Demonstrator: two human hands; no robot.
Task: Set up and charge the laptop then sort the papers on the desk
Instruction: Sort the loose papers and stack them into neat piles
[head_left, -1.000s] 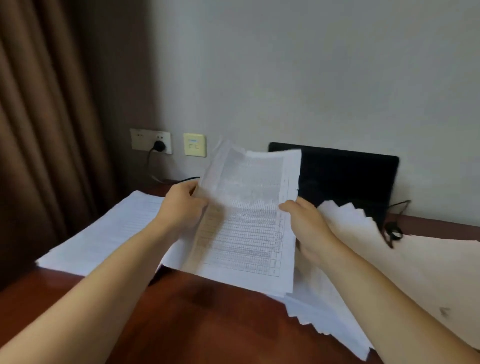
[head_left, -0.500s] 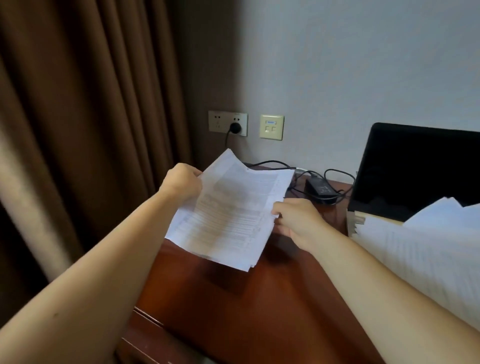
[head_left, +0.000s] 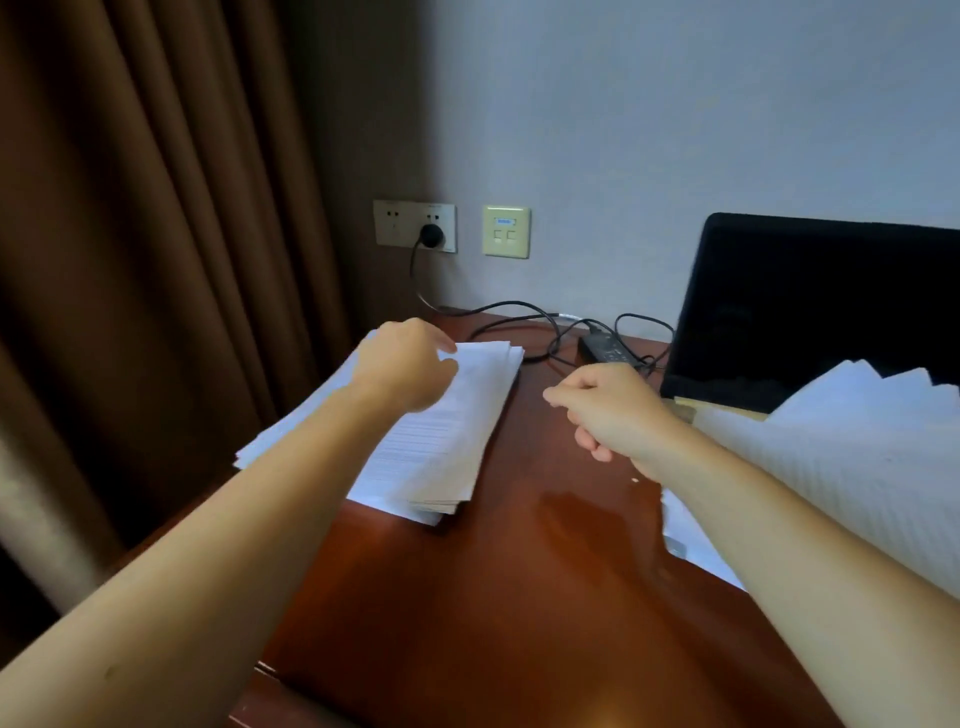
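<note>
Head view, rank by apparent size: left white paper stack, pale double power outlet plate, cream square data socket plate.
Left white paper stack, largest
Pale double power outlet plate
Cream square data socket plate, smallest

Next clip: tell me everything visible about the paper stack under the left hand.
The paper stack is a thick pile of white sheets printed with faint text lines, edges fanned. It lies flat at the left edge of the wooden desk, by the curtain. The left hand rests on its far end; the right hand hovers clear of it.
</note>
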